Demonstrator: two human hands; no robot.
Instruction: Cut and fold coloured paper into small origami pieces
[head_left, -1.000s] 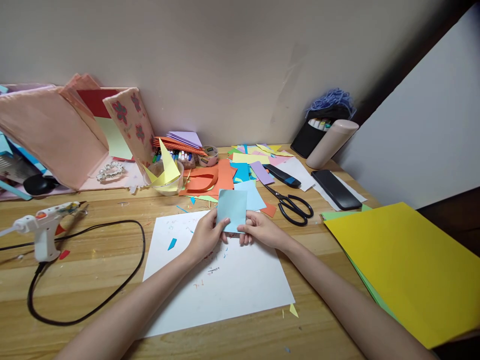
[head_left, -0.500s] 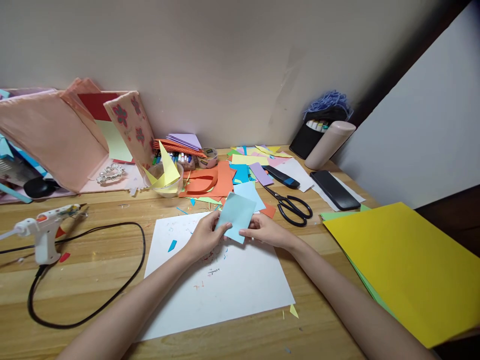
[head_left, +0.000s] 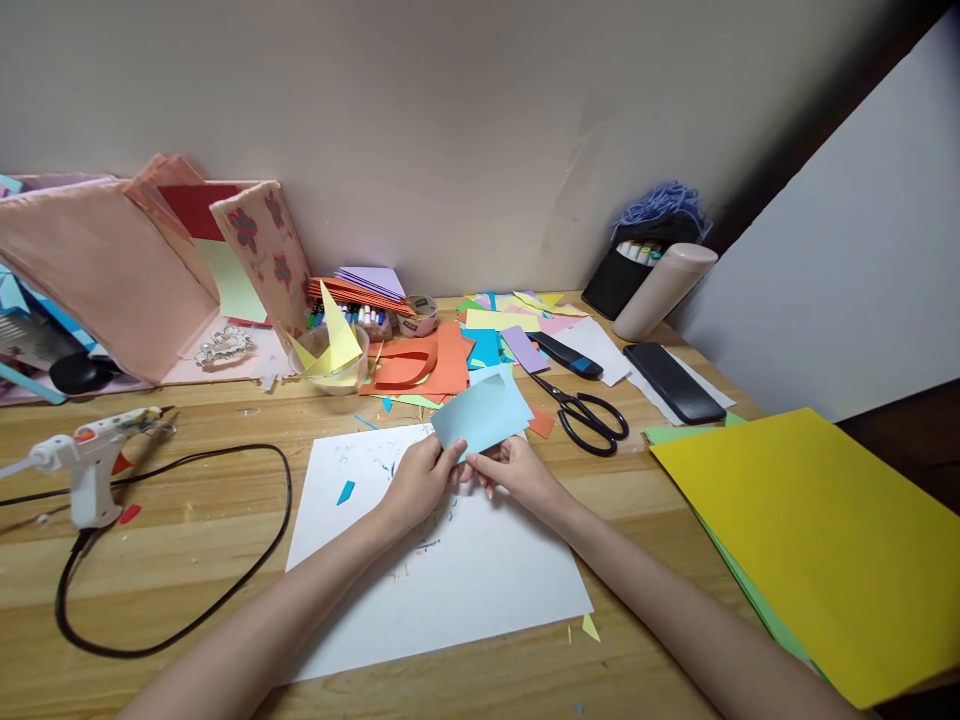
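Observation:
A light blue paper rectangle (head_left: 481, 414) is held up over the white sheet (head_left: 442, 560) at the middle of the wooden desk. My left hand (head_left: 420, 478) pinches its lower left edge. My right hand (head_left: 517, 468) pinches its lower edge from the right, fingers closed on it. The paper lies turned with its long side tilted up to the right. Black scissors (head_left: 589, 412) rest just right of my hands.
A glue gun (head_left: 90, 462) with a looping black cord (head_left: 180, 540) sits at the left. Coloured paper scraps (head_left: 480, 340), a bowl (head_left: 330, 362), tape and markers crowd the back. A phone (head_left: 673, 380), a beige cylinder (head_left: 660, 290) and yellow sheets (head_left: 810, 530) are at the right.
Both hands have turned the light blue paper clockwise, from upright to lying on its long side, tilted up to the right. The hands stay in nearly the same place.

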